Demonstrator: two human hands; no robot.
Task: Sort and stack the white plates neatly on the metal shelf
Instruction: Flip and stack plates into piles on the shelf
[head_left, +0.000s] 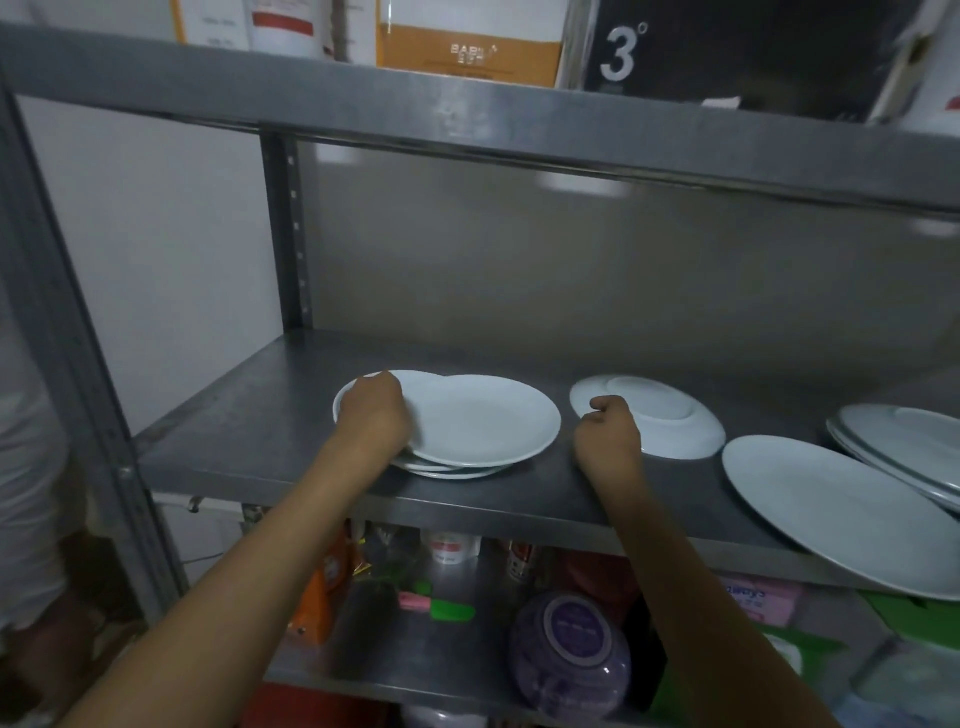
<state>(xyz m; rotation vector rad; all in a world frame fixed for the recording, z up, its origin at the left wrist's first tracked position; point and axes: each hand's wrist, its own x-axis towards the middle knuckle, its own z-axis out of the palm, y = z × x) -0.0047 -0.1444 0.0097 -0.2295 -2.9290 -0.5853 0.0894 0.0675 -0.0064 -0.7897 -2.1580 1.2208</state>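
On the metal shelf (260, 415) a loose stack of white plates (483, 421) lies left of centre, its top plate shifted to the right. My left hand (374, 410) grips the stack's left rim. An upside-down white plate (670, 423) lies in the middle, and my right hand (610, 431) is closed at its left edge, touching the rim. At the right a large white plate (841, 506) overhangs the shelf's front edge. Behind it sits another stack of plates (904, 447), partly cut off by the frame.
An upper shelf (467, 114) with boxes hangs close above. The lower shelf holds a purple bowl (571, 654), bottles, an orange packet and green items. The shelf's upright post (67, 322) stands at the left, with a person in white beside it.
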